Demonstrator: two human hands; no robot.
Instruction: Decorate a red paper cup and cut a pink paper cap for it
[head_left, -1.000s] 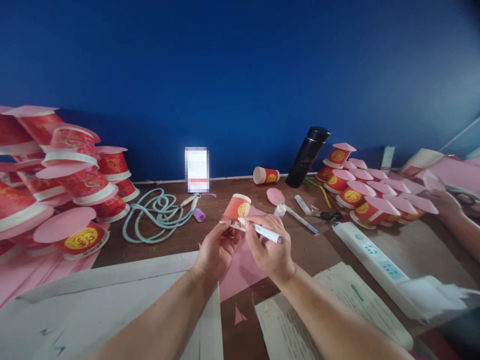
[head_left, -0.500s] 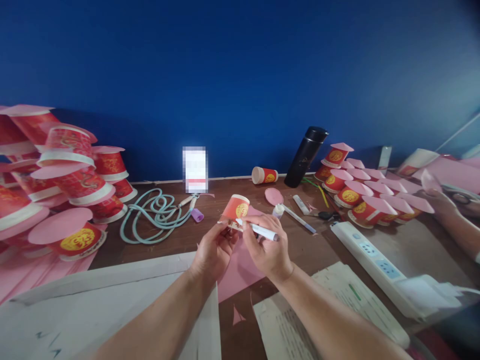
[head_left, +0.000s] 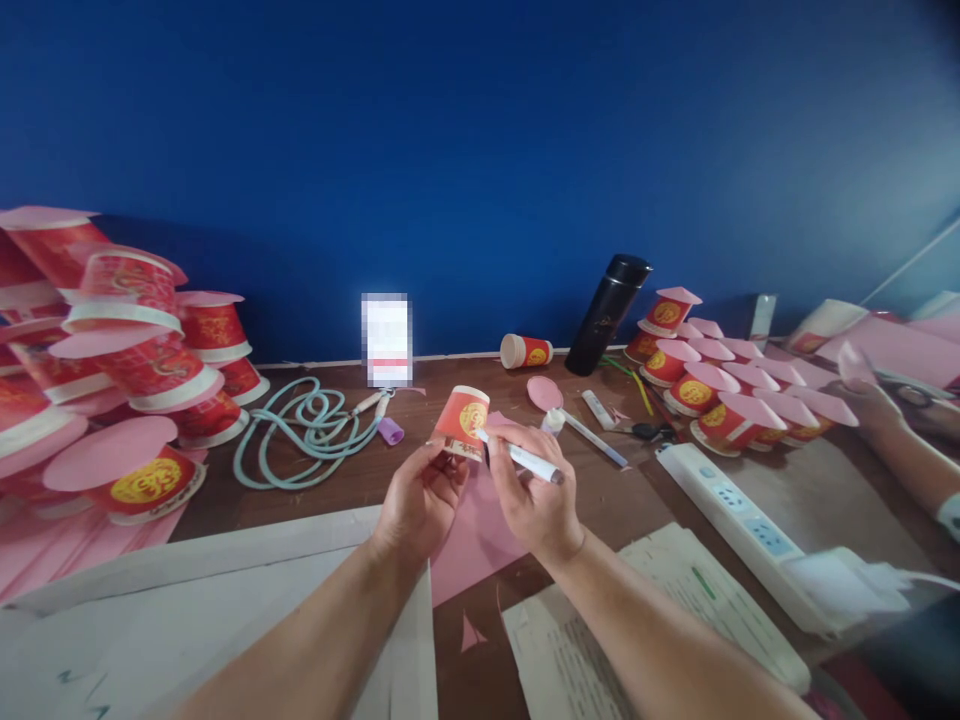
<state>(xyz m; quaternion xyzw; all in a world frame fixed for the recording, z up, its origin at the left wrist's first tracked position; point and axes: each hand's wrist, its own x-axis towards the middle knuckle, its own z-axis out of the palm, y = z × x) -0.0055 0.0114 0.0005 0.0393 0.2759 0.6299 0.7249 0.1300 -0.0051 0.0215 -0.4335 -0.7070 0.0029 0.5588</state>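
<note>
Between my hands is a red paper cup [head_left: 463, 412] with a gold emblem, tilted and upside down, its rim towards me. My left hand [head_left: 422, 500] grips it by that lower rim, where dark marks show on the pale band. In my right hand [head_left: 536, 490] is a white marker pen [head_left: 534, 463], its tip close to the side of the cup; whether it touches I cannot tell. Below them lies a pink paper sheet [head_left: 480, 540]. Just beyond my right hand are a small white bottle [head_left: 553, 421] and a pink paper disc [head_left: 544, 393].
Cups with pink paper tops are stacked at left [head_left: 135, 360] and right [head_left: 709, 390]. A black flask [head_left: 609, 315], a lying cup [head_left: 526, 351], a coiled blue cord [head_left: 300, 440], a power strip [head_left: 739, 520] and papers surround me. Another person's hand [head_left: 874, 405] holds pink paper at right.
The marker tip has moved off the cup's rim band, up towards the gold emblem. My left hand has shifted slightly left with the cup, showing more of its side.
</note>
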